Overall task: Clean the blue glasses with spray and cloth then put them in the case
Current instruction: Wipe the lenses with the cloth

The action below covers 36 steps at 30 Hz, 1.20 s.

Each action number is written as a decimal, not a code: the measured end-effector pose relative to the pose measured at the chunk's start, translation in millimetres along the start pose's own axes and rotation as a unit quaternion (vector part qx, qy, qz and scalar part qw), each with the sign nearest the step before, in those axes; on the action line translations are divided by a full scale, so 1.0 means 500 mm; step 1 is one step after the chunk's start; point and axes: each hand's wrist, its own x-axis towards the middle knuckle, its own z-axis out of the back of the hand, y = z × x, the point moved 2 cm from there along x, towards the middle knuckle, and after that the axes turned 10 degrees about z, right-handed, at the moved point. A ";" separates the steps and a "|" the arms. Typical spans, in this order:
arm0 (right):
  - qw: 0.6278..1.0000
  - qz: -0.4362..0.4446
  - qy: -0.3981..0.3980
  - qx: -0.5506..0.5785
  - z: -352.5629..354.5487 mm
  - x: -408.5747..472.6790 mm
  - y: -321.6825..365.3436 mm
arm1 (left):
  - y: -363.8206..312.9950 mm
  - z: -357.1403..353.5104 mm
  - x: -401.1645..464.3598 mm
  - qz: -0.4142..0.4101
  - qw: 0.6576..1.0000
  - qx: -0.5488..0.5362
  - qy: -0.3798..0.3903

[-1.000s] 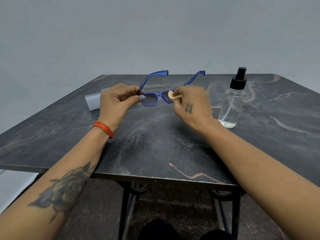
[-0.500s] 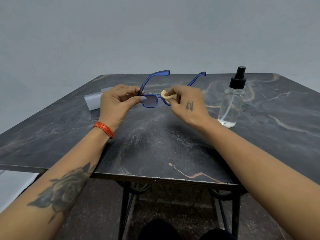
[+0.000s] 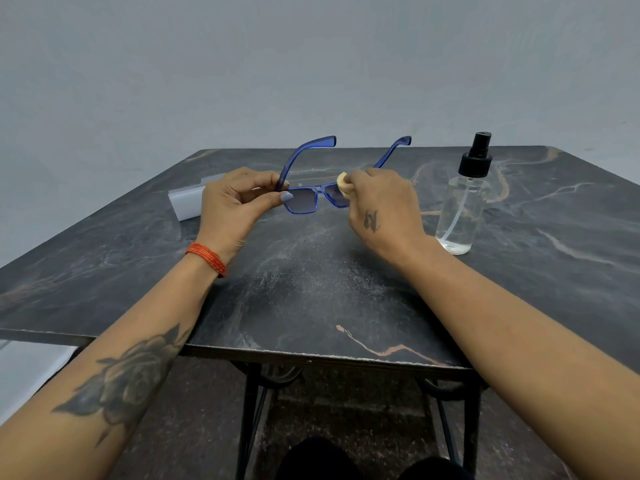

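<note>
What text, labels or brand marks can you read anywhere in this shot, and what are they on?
None can be read.
spray bottle: clear, no label in view.
blue glasses: no marking visible on frame or temples.
case: plain pale surface, mostly hidden.
right hand: small dark tattoo mark, not legible as letters.

A dark marble-patterned table top (image 3: 311, 289) is filling most of the view, with pale and rust-coloured veins running across it; one rust vein (image 3: 381, 348) is lying close to the near edge. A dusty, lighter smear is showing across the middle of the slab. Black metal legs (image 3: 251, 410) with curled ironwork are supporting it from below. A plain grey-blue wall (image 3: 311, 64) is standing behind. The dark mottled floor (image 3: 346, 403) is showing under the table, and a pale strip (image 3: 27, 375) is lying at the lower left.
</note>
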 end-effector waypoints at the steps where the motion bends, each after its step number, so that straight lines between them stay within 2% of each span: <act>1: 1.000 0.002 0.005 0.009 -0.002 0.001 -0.001 | 0.000 0.000 0.000 -0.001 1.000 -0.001 0.000; 8: 0.986 -0.022 -0.001 0.166 0.002 0.002 0.008 | 0.007 0.002 0.001 -0.003 1.000 -0.005 -0.011; 12: 0.982 -0.053 0.003 0.184 0.003 0.001 0.007 | 0.007 0.005 0.003 0.001 1.000 0.004 -0.022; 17: 0.992 -0.059 0.008 0.114 0.009 0.001 0.007 | 0.005 0.007 0.002 0.003 1.000 0.002 -0.023; 21: 1.000 -0.015 -0.004 0.023 0.005 0.001 0.003 | 0.005 0.005 0.003 0.005 1.000 0.001 -0.016; 26: 1.000 0.018 0.004 -0.007 0.003 0.003 0.006 | 0.004 0.001 0.001 0.008 1.000 -0.004 -0.001; 31: 0.998 0.004 0.015 0.060 -0.007 0.006 0.003 | 0.001 0.000 -0.001 0.005 1.000 0.001 -0.001; 36: 0.985 -0.023 -0.013 0.172 0.000 0.004 0.011 | 0.003 0.002 0.001 0.005 1.000 0.009 -0.017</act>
